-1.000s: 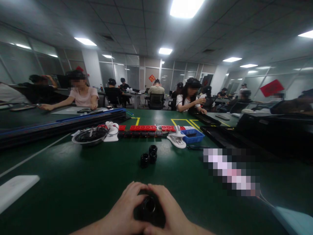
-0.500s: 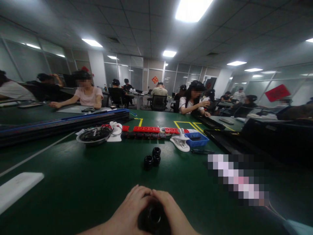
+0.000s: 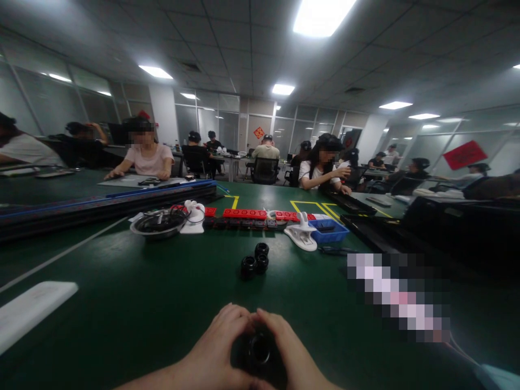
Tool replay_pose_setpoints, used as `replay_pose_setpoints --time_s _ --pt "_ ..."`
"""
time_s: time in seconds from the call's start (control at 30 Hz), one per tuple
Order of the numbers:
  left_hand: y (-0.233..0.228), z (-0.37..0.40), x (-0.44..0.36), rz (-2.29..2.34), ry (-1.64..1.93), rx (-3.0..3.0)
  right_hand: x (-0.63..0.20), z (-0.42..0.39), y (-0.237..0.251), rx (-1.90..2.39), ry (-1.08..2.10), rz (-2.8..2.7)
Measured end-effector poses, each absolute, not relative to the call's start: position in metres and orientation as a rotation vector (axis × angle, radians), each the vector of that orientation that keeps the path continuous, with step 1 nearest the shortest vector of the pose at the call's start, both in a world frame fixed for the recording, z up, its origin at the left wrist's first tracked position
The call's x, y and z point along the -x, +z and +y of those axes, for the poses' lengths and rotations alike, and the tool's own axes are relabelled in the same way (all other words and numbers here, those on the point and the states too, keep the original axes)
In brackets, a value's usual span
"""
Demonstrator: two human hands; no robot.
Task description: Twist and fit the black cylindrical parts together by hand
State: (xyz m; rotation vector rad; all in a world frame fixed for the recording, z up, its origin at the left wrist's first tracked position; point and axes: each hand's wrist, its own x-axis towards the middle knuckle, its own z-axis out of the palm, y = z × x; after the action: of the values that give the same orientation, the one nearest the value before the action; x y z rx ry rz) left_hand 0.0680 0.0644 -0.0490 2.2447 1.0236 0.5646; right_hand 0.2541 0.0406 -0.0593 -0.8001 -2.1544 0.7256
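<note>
Both my hands meet at the bottom middle of the view around one small black ring-shaped part (image 3: 259,353). My left hand (image 3: 213,352) wraps its left side and my right hand (image 3: 290,355) its right side, fingertips touching above it. The part's round opening faces the camera; its lower half is hidden by my palms. Three more black round parts (image 3: 255,260) stand together on the green table (image 3: 142,292) farther out, apart from my hands.
A metal dish with cables (image 3: 158,223), a white clip (image 3: 301,236), a blue tray (image 3: 328,229) and a row of red blocks (image 3: 246,213) lie across the table. A white flat piece (image 3: 32,307) is at the left. Other people sit at tables behind.
The view has shifted slightly, so the table's objects sit a little more to the right. My hands stay closed around the black part, lower in the frame.
</note>
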Motion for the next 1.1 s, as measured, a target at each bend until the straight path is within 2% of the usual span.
replay_pose_setpoints --time_s 0.33,0.47,0.67,0.9,1.1 --pt "-0.048 0.062 -0.069 1.036 0.559 -2.29 -0.25 0.035 -0.061 0.796 0.587 -2.05" --pt "-0.045 0.062 -0.068 1.05 0.524 -2.263 -0.251 0.035 -0.057 0.829 0.638 -2.177" --pt "-0.046 0.062 -0.068 1.005 0.476 -2.313 -0.25 0.034 -0.057 0.948 0.665 -2.083" --pt "-0.041 0.06 -0.068 1.017 0.451 -2.316 -0.25 0.031 -0.051 0.819 0.624 -2.115" --pt "-0.042 0.06 -0.068 0.998 0.459 -2.31 -0.249 0.031 -0.048 0.936 0.692 -2.105"
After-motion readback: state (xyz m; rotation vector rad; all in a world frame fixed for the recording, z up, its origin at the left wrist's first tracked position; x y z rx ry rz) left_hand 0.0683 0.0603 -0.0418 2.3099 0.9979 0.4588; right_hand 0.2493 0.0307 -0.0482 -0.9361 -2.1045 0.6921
